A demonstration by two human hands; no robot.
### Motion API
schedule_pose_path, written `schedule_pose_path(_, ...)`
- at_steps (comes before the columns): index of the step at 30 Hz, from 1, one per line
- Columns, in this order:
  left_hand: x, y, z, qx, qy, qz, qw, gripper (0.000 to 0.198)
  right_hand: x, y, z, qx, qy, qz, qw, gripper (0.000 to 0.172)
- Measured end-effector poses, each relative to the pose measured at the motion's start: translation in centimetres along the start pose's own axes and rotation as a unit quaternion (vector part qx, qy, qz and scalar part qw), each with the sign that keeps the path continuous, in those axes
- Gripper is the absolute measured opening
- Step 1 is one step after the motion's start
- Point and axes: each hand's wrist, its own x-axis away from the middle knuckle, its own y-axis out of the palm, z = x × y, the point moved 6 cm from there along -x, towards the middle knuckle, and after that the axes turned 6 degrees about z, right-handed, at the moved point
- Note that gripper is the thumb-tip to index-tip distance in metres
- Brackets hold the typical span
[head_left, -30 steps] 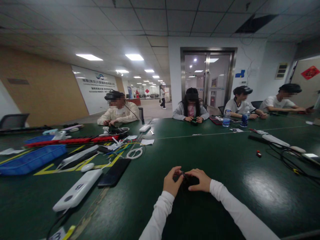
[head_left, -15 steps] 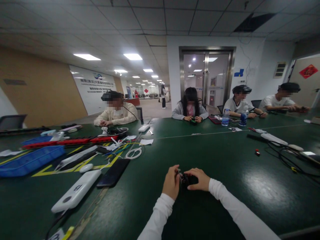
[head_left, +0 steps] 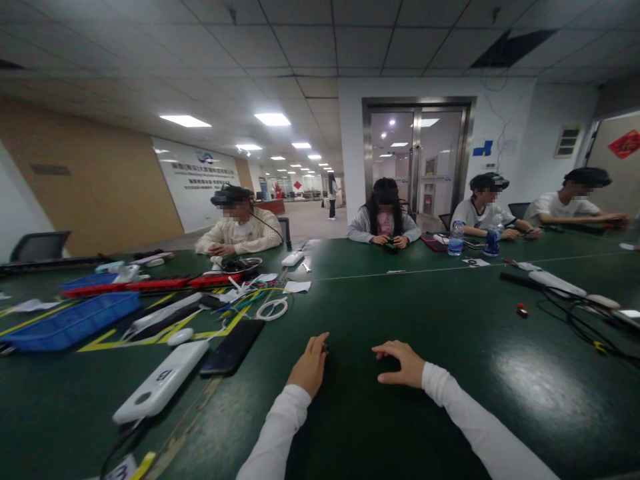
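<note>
My left hand (head_left: 309, 367) is over the green table, fingers together and curled toward the right. A small bit of a dark object (head_left: 325, 348) shows at its fingertips; the rest is hidden behind the hand, so its kind cannot be made out. My right hand (head_left: 404, 364) is a short way to the right, thumb and fingers spread apart with nothing between them. Bare green tabletop (head_left: 353, 373) lies between the two hands.
To the left are a black phone (head_left: 233, 348), a white power bank (head_left: 161, 381), a coiled white cable (head_left: 273, 308) and a blue tray (head_left: 75, 321). A small red-and-black piece (head_left: 522, 311) and black cables (head_left: 575, 320) lie at right. Several people sit across the table.
My hands were together around a small dark object. They have parted: the left has moved left with a dark bit at its fingers, and the right has let go. The view has shifted slightly.
</note>
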Motion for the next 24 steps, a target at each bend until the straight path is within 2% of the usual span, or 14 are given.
schedule_pose_path(5,0.4,-4.2,-8.0,-0.056,-0.064,0.106,0.991,0.039,0.3,-0.2,-0.5,-0.009,0.012,-0.007,1.0,0.053)
schedule_pose_path(9,1.2,-6.1,-11.8,-0.057,-0.077,0.168,0.981,0.039,0.1,0.3,-0.1,-0.016,0.02,-0.006,1.0,0.052)
schedule_pose_path(12,1.5,-6.7,-13.3,-0.003,-0.08,0.205,0.975,0.04,0.0,0.7,0.4,-0.016,0.032,-0.011,0.999,0.051)
schedule_pose_path(16,2.2,-7.6,-15.1,0.06,-0.151,0.274,0.948,0.042,0.2,1.1,0.8,-0.019,0.032,-0.012,0.999,0.05)
schedule_pose_path(18,2.5,-7.8,-15.5,0.076,-0.174,0.289,0.938,0.043,0.3,1.1,0.9,-0.021,0.026,-0.009,0.999,0.049)
schedule_pose_path(24,2.5,-7.3,-14.4,0.086,-0.161,0.247,0.952,0.041,0.1,1.5,1.3,-0.014,0.011,-0.014,1.0,0.05)
